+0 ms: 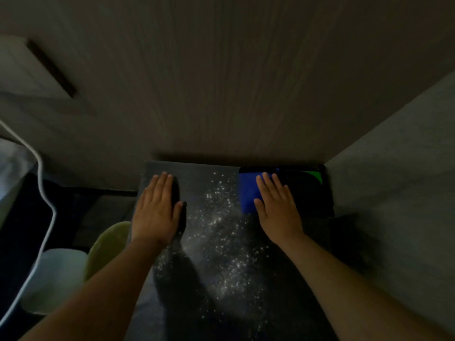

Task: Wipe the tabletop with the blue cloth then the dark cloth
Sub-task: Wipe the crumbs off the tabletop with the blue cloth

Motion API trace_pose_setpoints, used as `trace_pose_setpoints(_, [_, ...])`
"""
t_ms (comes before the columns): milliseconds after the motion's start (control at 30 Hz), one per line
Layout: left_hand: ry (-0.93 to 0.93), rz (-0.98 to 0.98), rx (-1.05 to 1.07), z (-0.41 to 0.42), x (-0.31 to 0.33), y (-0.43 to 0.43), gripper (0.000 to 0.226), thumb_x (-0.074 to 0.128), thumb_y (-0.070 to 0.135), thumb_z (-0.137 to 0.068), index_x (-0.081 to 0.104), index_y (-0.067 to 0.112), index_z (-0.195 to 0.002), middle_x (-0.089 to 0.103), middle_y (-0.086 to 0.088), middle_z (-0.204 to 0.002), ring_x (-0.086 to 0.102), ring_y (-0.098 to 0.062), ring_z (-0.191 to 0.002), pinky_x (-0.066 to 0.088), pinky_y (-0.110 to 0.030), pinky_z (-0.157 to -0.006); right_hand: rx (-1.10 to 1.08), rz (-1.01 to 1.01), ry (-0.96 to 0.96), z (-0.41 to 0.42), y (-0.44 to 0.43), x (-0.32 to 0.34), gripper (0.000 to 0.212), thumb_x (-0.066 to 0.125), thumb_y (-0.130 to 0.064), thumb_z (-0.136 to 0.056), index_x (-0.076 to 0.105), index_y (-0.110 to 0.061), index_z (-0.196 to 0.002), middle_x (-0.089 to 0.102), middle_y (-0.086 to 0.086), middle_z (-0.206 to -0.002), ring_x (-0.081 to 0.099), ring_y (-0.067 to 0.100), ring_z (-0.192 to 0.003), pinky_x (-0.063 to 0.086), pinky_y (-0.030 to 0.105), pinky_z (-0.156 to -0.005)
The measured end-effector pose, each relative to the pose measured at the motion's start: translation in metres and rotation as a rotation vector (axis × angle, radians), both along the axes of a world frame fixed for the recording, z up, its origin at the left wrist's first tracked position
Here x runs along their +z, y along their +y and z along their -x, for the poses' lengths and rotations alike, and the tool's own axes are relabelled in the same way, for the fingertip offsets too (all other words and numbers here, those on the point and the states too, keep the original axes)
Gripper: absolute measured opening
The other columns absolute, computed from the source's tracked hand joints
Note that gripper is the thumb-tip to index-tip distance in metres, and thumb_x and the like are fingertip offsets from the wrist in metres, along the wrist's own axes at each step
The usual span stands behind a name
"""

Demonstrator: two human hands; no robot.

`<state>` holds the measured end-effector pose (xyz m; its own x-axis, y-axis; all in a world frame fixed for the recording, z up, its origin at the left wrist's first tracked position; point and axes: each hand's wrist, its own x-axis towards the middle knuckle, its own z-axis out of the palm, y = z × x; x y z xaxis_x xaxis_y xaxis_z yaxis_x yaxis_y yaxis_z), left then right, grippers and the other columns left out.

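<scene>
A small dark tabletop (197, 178) stands against a wall, dusted with white specks (221, 232) down its middle. My right hand (278, 207) lies flat, fingers spread, on a blue cloth (247, 193) at the table's far right. Under and beside that cloth lies a dark cloth (307, 190) with a green patch (314, 175) at its far corner. My left hand (157, 207) rests flat on the tabletop's far left, fingers together, pressing on the surface; a dark shape by its thumb may be a shadow.
A wood-grain wall (234, 82) rises right behind the table. A grey surface (394, 168) borders the right side. To the left are a pale green seat (108, 244), a whitish container (59, 274) and a white cable (41, 183).
</scene>
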<state>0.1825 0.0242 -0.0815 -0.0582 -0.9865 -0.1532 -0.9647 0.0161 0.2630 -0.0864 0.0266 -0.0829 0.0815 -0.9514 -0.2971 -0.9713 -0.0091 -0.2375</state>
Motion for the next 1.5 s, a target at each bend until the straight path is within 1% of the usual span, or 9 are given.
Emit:
trace_pose_setpoints(200, [0.034,0.013,0.151,-0.030,-0.012,-0.010,0.063,0.037,0.034,-0.099,0.011,0.011,-0.152,0.010,-0.007,-0.160,0.005,-0.022,-0.148,0.007,-0.038,-0.120,-0.045,0.061,0.005,-0.015,-0.010,-0.012,0.054,0.015,-0.039,-0.102,-0.004,-0.025,-0.151,-0.010,-0.005,-0.159,-0.014,0.012,-0.144,-0.006,0.036,-0.119])
trace_pose_setpoints(333, [0.067,0.090,0.080,-0.036,-0.028,-0.022,0.057,0.037,0.028,-0.099,0.021,0.006,-0.149,0.019,-0.013,-0.158,0.014,-0.027,-0.146,0.011,-0.040,-0.119,-0.074,0.063,0.071,-0.024,-0.014,-0.022,0.053,0.011,-0.040,-0.101,-0.005,-0.026,-0.150,-0.010,-0.004,-0.159,-0.015,0.013,-0.144,-0.007,0.037,-0.119])
trace_pose_setpoints(533, [0.107,0.199,0.052,-0.038,-0.042,-0.022,0.056,0.029,0.033,-0.098,0.031,0.004,-0.146,0.027,-0.013,-0.155,0.018,-0.025,-0.145,0.014,-0.038,-0.118,-0.134,0.153,0.128,-0.036,-0.011,-0.034,0.061,-0.008,-0.046,-0.092,-0.007,-0.025,-0.149,-0.008,-0.004,-0.159,-0.015,0.013,-0.144,-0.010,0.036,-0.116])
trace_pose_setpoints(733, [0.088,0.181,-0.013,-0.038,-0.046,-0.023,0.056,0.023,0.034,-0.099,0.025,0.008,-0.149,0.021,-0.007,-0.158,0.011,-0.017,-0.147,0.008,-0.038,-0.120,-0.304,0.178,0.182,-0.058,-0.010,-0.043,0.057,-0.006,-0.043,-0.093,-0.007,-0.025,-0.147,-0.003,0.000,-0.160,-0.010,0.017,-0.145,-0.005,0.041,-0.118])
trace_pose_setpoints(933, [0.093,0.151,-0.027,-0.040,-0.046,-0.026,0.059,0.017,0.038,-0.098,0.025,0.008,-0.149,0.019,-0.006,-0.158,0.010,-0.016,-0.147,0.010,-0.040,-0.120,-0.527,0.186,0.152,-0.095,-0.022,-0.046,0.055,0.008,-0.037,-0.100,0.001,-0.020,-0.152,-0.004,0.002,-0.160,-0.009,0.021,-0.146,-0.005,0.043,-0.117])
trace_pose_setpoints(1067, [0.108,0.145,-0.027,-0.041,-0.047,-0.027,0.058,0.018,0.037,-0.098,0.024,0.009,-0.149,0.019,-0.005,-0.158,0.009,-0.015,-0.147,0.010,-0.040,-0.120,-0.553,0.169,0.148,-0.102,-0.023,-0.046,0.056,0.006,-0.037,-0.099,-0.001,-0.019,-0.152,-0.005,0.002,-0.160,-0.011,0.021,-0.146,-0.006,0.043,-0.118])
trace_pose_setpoints(1233, [0.117,0.148,-0.025,-0.039,-0.047,-0.027,0.057,0.021,0.034,-0.099,0.025,0.009,-0.149,0.019,-0.005,-0.158,0.008,-0.015,-0.147,0.009,-0.039,-0.120,-0.657,0.152,0.090,-0.122,-0.030,-0.044,0.055,0.012,-0.035,-0.102,-0.004,-0.019,-0.152,-0.008,0.002,-0.160,-0.015,0.020,-0.145,-0.010,0.043,-0.117])
trace_pose_setpoints(1333, [0.113,0.148,-0.021,-0.039,-0.047,-0.027,0.057,0.019,0.035,-0.098,0.024,0.010,-0.149,0.019,-0.005,-0.158,0.009,-0.015,-0.147,0.007,-0.037,-0.120,-0.635,0.200,0.078,-0.149,-0.030,-0.046,0.057,0.008,-0.036,-0.098,0.002,-0.018,-0.152,-0.002,0.003,-0.160,-0.010,0.021,-0.146,-0.012,0.042,-0.115])
trace_pose_setpoints(1500, [0.124,0.158,-0.023,-0.042,-0.049,-0.028,0.056,0.021,0.032,-0.099,0.026,0.010,-0.149,0.020,-0.006,-0.158,0.010,-0.015,-0.147,0.007,-0.037,-0.120,-0.590,0.234,0.091,-0.165,-0.030,-0.051,0.059,0.009,-0.038,-0.096,0.009,-0.016,-0.151,0.006,0.005,-0.159,-0.002,0.024,-0.147,-0.006,0.045,-0.116])
